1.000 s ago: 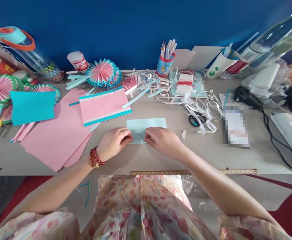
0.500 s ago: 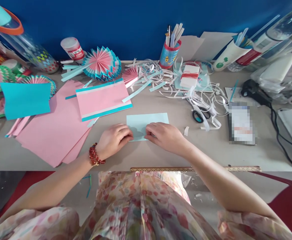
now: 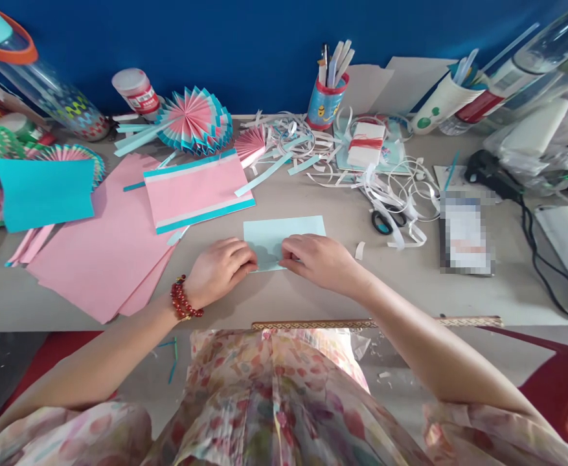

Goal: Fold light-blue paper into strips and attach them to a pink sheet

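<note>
Currently: Both Hands at the Near Edge of the Pale Blue Sheet

Workpiece position: the pale blue sheet [image 3: 268, 241] lies on the table [image 3: 264, 301] directly before me, its long sides running left to right.

Left hand: my left hand [image 3: 221, 266] is at the near left corner. Its fingers are curled, with thumb and forefinger closed on the paper (the exact contact is hidden beneath the knuckles). A red bead bracelet [image 3: 184, 301] circles that wrist.

Right hand: my right hand [image 3: 318, 260] covers the near right portion of the same sheet. Its fingers are likewise curled, thumb and forefinger gripping at the near edge. A bare stretch of paper shows between the two hands.

Surrounding items, left: beyond my left hand lies a pink panel with blue bands [image 3: 199, 191], partly overlapping large pink sheets [image 3: 89, 265]. A turquoise sheet [image 3: 45, 194] rests farther left. A pleated rosette [image 3: 193, 123] sits behind the banded panel.

Surrounding items, right: a small white scrap [image 3: 360, 250] lies just beyond my right hand. Farther back, black-handled scissors [image 3: 381, 222] lie partly under white strips [image 3: 410, 234]. To the right of these is a phone [image 3: 467, 233], its screen blurred.
</note>
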`<action>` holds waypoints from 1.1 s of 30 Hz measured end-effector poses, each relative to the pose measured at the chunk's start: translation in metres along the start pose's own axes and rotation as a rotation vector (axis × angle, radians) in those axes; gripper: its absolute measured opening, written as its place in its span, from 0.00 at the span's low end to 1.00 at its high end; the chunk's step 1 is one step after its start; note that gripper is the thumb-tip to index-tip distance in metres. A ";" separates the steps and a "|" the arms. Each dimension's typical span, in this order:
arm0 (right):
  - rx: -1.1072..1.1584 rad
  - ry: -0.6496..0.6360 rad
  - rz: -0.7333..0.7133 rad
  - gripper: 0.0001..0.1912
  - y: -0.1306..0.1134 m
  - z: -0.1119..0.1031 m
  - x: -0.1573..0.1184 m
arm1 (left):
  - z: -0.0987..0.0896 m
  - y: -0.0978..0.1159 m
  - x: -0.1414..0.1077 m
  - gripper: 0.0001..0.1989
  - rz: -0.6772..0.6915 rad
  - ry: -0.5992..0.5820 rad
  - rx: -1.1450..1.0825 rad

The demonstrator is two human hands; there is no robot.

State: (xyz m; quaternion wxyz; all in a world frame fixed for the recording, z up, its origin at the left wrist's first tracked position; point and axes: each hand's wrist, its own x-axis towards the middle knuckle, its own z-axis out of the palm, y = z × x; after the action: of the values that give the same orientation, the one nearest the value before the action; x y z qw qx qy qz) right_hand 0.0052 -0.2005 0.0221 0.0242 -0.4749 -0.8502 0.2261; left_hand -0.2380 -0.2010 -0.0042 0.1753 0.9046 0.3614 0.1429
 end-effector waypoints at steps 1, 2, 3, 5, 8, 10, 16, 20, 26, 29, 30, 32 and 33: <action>0.009 0.002 0.000 0.08 0.001 0.000 0.000 | 0.000 0.000 0.000 0.10 0.002 -0.002 0.007; 0.013 0.002 0.001 0.08 0.002 0.000 -0.001 | 0.000 0.000 -0.001 0.10 0.006 -0.005 0.012; 0.009 0.003 0.006 0.09 0.003 0.000 -0.002 | 0.000 0.000 -0.001 0.10 0.010 -0.007 0.017; -0.024 0.010 0.026 0.10 0.004 0.000 -0.004 | 0.000 0.000 -0.001 0.10 0.012 -0.014 0.025; -0.086 0.020 0.056 0.11 0.006 0.001 -0.007 | 0.000 0.001 0.000 0.10 0.011 -0.018 0.034; -0.106 0.029 0.057 0.11 0.007 0.001 -0.008 | -0.001 0.002 0.000 0.10 0.017 -0.016 0.035; -0.064 0.006 -0.007 0.11 0.011 -0.001 -0.009 | -0.001 0.002 0.001 0.10 0.028 -0.017 0.038; -0.055 0.009 -0.022 0.10 0.013 -0.001 -0.008 | -0.001 0.002 0.001 0.10 0.021 -0.022 0.050; -0.086 -0.004 -0.028 0.11 0.012 0.000 -0.007 | -0.001 0.003 0.001 0.10 0.028 -0.024 0.058; -0.102 -0.008 -0.025 0.11 0.012 0.000 -0.007 | -0.002 0.003 0.001 0.10 0.030 -0.026 0.064; -0.102 -0.007 -0.026 0.11 0.012 0.000 -0.007 | -0.001 0.003 0.001 0.10 0.033 -0.027 0.069; -0.097 0.003 -0.022 0.11 0.012 0.000 -0.007 | -0.001 0.002 0.001 0.09 0.039 -0.035 0.087; -0.092 0.010 -0.018 0.11 0.012 0.000 -0.007 | 0.000 0.001 0.000 0.09 0.042 -0.043 0.102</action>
State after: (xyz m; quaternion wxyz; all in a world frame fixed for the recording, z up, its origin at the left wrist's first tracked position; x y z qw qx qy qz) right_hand 0.0190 -0.2012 0.0180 0.0089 -0.4687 -0.8639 0.1843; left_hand -0.2374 -0.2014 -0.0036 0.1335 0.9226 0.3452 0.1085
